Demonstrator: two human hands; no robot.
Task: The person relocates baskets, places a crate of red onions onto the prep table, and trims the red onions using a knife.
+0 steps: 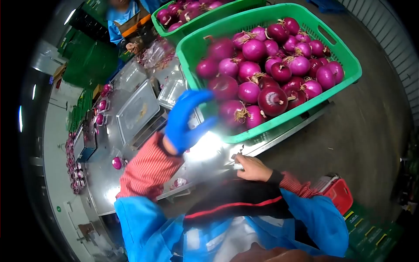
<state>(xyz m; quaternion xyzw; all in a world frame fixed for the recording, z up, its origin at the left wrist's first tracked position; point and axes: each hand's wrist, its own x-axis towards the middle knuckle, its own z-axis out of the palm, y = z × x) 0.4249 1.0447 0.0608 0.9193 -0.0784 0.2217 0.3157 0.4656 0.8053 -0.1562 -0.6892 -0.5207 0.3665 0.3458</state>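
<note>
My left hand [187, 124], in a blue glove, is at the near left side of a green crate [279, 123]. Its fingers and thumb are apart in a C shape, with nothing between them. Peeled red onions [273, 100] with dry root ends fill the crate; those nearest the glove look blurred. My right hand [254, 169] is bare and closed at the table's edge, below the crate. Something small, dark and white shows at its fingers, too little to name.
The crate rests on a metal table [107, 161], beside clear plastic trays [139, 107] and a loose onion [117, 163]. A second green crate [209, 14] of onions stands behind. Across the table is another person [126, 22]. A red basket [340, 194] sits at lower right.
</note>
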